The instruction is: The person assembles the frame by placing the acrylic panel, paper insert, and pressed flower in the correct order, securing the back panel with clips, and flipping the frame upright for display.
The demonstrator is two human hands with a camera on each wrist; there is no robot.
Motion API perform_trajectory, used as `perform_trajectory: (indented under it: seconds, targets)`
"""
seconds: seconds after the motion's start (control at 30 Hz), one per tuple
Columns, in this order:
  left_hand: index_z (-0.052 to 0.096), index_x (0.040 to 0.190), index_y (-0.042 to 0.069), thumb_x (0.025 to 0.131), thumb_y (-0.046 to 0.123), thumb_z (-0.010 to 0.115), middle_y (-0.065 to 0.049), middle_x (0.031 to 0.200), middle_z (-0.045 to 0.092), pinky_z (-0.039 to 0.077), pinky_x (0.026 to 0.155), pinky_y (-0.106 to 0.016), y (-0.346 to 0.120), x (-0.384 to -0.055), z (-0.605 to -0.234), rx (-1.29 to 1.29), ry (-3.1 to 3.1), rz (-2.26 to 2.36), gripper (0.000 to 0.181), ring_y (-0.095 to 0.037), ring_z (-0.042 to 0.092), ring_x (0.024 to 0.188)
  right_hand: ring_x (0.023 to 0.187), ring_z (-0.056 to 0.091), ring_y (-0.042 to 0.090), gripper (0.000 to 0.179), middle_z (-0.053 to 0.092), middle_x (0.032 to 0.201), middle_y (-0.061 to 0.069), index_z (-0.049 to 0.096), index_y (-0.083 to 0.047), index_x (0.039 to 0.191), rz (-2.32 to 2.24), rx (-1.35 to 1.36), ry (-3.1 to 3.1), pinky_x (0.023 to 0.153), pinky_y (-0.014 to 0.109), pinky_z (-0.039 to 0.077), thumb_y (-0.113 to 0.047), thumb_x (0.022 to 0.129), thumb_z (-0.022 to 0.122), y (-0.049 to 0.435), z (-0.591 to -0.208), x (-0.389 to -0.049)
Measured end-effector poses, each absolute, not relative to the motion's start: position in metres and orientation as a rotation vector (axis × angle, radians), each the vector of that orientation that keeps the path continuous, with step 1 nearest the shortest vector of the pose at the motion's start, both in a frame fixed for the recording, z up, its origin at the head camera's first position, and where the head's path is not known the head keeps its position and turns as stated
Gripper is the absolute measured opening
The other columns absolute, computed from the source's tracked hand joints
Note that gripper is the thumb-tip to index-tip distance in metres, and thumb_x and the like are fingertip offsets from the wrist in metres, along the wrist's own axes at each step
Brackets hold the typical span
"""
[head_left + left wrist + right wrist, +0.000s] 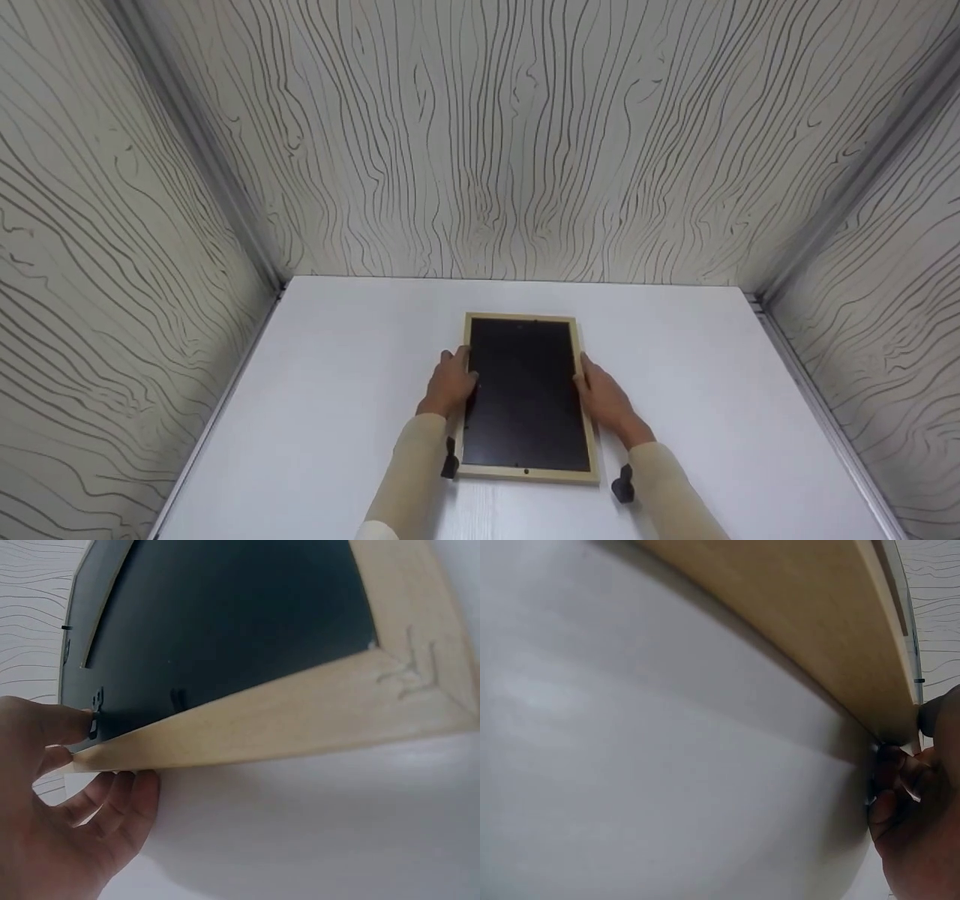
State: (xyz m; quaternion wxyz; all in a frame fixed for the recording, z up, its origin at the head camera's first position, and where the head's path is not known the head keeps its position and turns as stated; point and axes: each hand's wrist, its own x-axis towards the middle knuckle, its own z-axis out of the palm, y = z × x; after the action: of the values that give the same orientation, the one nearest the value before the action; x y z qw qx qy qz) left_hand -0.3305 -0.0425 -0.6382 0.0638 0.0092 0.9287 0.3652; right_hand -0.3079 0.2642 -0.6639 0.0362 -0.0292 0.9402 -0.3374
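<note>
A picture frame (529, 397) with a pale wooden border and a black backing board is back side up above the white table. My left hand (450, 382) grips its left long side. In the left wrist view, the thumb lies over the backing beside a small black metal hanger (96, 712), and the other fingers curl under the wooden edge (225, 731). On the opposite long side my right hand (606, 397) holds the border, thumb on top. The right wrist view shows its fingers (889, 802) curled beneath the wood, partly in shadow. What the frame's front shows is hidden.
The white tabletop (337, 360) extends around the frame. Wood-grain patterned panels (495, 150) enclose it at the back and both sides, with grey metal rails (814, 375) along the table's sides. A black device (622, 484) sits at the right wrist, another (449, 459) at the left.
</note>
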Motion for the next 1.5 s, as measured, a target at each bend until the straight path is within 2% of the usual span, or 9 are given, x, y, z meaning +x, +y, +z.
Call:
perform_trajectory:
  seconds: [0.17,0.3,0.47,0.7,1.03,1.3,1.5]
  targets:
    - [0.05,0.157,0.01,0.106,0.018,0.062,-0.023,0.139,0.054,0.052,0.109,-0.056,-0.0415,-0.3325,-0.6371,0.03,2.81,1.076,0.053,-0.038,0.063,0.124,0.151,0.043,0.046,0.062,0.044,0.163,0.028,0.021,0.002,0.168,-1.02,-0.086,2.895,0.126,0.06,0.031,-0.024,0.116,0.044,0.2635,-0.6628,-0.3082]
    - [0.051,0.157,0.01,0.106,0.018,0.062,-0.023,0.141,0.054,0.052,0.109,-0.056,-0.0415,-0.334,-0.6373,0.045,2.825,1.051,0.052,-0.039,0.062,0.127,0.156,0.036,0.046,0.062,0.038,0.167,0.027,0.02,0.001,0.168,-1.026,-0.086,2.887,0.128,0.06,0.028,-0.024,0.116,0.043,0.2641,-0.6622,-0.3091]
    - [0.052,0.155,0.007,0.105,0.016,0.063,-0.025,0.137,0.056,0.053,0.106,-0.056,-0.041,-0.3332,-0.6369,0.093,2.854,1.022,0.052,-0.041,0.064,0.123,0.159,0.029,0.045,0.062,0.031,0.171,0.025,0.02,0.0,0.169,-1.047,-0.089,2.868,0.129,0.059,0.024,-0.024,0.116,0.043,0.2658,-0.663,-0.3091]
    - [0.052,0.155,0.004,0.104,0.012,0.061,-0.025,0.134,0.057,0.054,0.104,-0.056,-0.0397,-0.3316,-0.6307,0.149,2.865,0.995,0.052,-0.041,0.065,0.118,0.156,0.035,0.046,0.062,0.037,0.168,0.026,0.022,-0.001,0.168,-1.013,-0.064,2.887,0.128,0.059,0.027,-0.025,0.115,0.044,0.265,-0.6622,-0.3086]
    - [0.055,0.153,0.005,0.103,0.018,0.067,-0.023,0.138,0.059,0.055,0.105,-0.055,-0.0364,-0.3318,-0.63,0.172,2.919,0.88,0.053,-0.043,0.067,0.121,0.157,0.033,0.046,0.063,0.036,0.169,0.026,0.021,-0.001,0.169,-1.02,-0.066,2.888,0.129,0.06,0.026,-0.026,0.115,0.043,0.2646,-0.6641,-0.3069]
    - [0.054,0.153,0.002,0.103,0.017,0.064,-0.024,0.139,0.058,0.055,0.106,-0.053,-0.0375,-0.3264,-0.6377,0.229,2.951,0.833,0.053,-0.041,0.067,0.12,0.153,0.041,0.046,0.062,0.043,0.164,0.027,0.024,0.0,0.168,-1.024,-0.096,2.904,0.126,0.06,0.031,-0.024,0.115,0.046,0.2624,-0.6671,-0.3046]
    - [0.054,0.153,-0.002,0.102,0.014,0.063,-0.026,0.135,0.058,0.056,0.103,-0.054,-0.036,-0.3278,-0.6369,0.302,2.968,0.859,0.054,-0.043,0.068,0.114,0.155,0.037,0.046,0.063,0.038,0.168,0.026,0.022,-0.002,0.169,-1.031,-0.057,2.894,0.128,0.06,0.028,-0.027,0.116,0.044,0.2643,-0.6654,-0.3052]
